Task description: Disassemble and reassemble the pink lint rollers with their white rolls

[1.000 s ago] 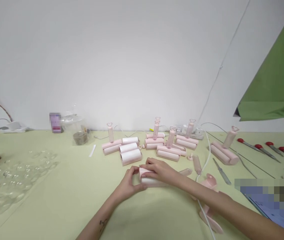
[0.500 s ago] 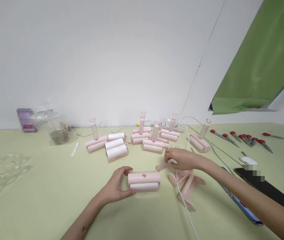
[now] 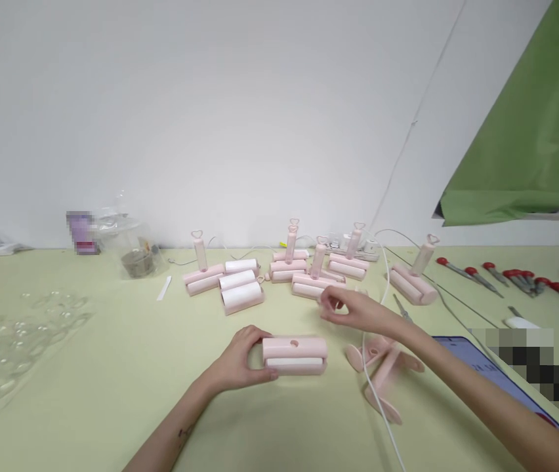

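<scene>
My left hand [image 3: 245,360] grips the left end of a pink lint roller head [image 3: 294,347] with a round hole on top and a white roll along its front. The thumb lies in front and the fingers behind. My right hand [image 3: 341,307], fingers pinched together, is raised beyond the roller head. A pale end of a clear handle shows at its fingertips; the rest is hidden behind the hand. Below my right forearm lie pink plastic roller parts [image 3: 382,377] with round end discs. A white cable [image 3: 380,406] crosses over them.
Several pink lint rollers [image 3: 203,278] with upright heart-topped handles stand at the back, beside white-rolled heads [image 3: 243,298]. Red-handled tools [image 3: 518,280] and a phone-like screen [image 3: 471,357] are right. Bubble-textured clear plastic [image 3: 8,354] and a bagged tub [image 3: 139,262] are left.
My right hand has lifted slightly away, and the clear handle that showed beneath it is now mostly hidden. My left hand keeps its grip on the roller head. The view has swung left.
</scene>
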Tool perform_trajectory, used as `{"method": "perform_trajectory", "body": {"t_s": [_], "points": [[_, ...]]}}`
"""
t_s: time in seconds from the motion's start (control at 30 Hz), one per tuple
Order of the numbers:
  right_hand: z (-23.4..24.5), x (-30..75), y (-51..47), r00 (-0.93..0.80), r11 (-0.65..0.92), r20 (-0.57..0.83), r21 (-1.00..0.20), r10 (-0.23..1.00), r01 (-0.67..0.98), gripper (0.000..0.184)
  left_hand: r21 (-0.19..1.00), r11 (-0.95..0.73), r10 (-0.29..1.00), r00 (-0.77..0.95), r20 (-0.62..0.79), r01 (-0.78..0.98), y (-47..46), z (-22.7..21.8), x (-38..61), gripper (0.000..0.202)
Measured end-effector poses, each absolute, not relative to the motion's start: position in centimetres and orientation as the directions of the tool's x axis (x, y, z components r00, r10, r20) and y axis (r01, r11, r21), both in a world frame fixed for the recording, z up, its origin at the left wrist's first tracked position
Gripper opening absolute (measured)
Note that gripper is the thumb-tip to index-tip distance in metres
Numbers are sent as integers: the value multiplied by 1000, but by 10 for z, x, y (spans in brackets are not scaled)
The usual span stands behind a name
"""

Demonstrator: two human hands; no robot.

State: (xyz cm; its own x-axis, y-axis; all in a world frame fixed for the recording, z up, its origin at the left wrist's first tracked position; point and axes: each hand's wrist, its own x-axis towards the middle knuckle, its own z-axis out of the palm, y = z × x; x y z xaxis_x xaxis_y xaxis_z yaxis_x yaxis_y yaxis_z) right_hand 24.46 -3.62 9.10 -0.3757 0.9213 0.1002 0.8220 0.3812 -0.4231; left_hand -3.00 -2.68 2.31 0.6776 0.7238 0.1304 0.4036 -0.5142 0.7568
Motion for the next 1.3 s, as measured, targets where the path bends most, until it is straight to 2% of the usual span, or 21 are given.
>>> {"method": "perform_trajectory", "body": {"t_s": [0.1, 0.2, 0.37, 0.53, 0.6, 0.8, 1.0, 1.17, 1.3], "points": [[102, 225, -50, -295, 356, 212, -695, 932, 625, 23, 757, -517, 722, 679, 135, 399, -26, 23, -30, 44], [105, 205, -61, -333, 361, 208, -783, 920, 507, 24, 755, -515, 728, 672, 134, 407, -25, 21, -30, 45], [111, 194, -63, -412, 408, 190, -734, 891, 543, 19, 757, -507, 727, 676, 119, 411, -25, 20, -30, 45], [122, 184, -62, -381, 418, 189, -557, 905, 717, 24, 753, -492, 757, 642, 121, 438, -28, 22, -28, 42], [123, 178, -63, -355, 404, 197, -527, 914, 748, 28, 726, -509, 769, 623, 143, 463, -29, 22, -27, 41], [116, 168, -69, -245, 334, 228, -576, 942, 746, 23, 488, -701, 695, 653, 302, 520, -32, 19, -23, 55], [108, 161, -73, -155, 272, 240, -601, 958, 752, 27, 302, -757, 653, 666, 359, 579, -45, 22, -13, 56], [105, 157, -73, -4, 137, 213, -616, 977, 776, 31, 317, -669, 742, 590, 318, 672, -59, 19, -1, 58], [96, 145, -76, 73, 79, 246, -558, 967, 826, 30, 356, -634, 773, 553, 310, 686, -67, 13, 7, 57]]}}
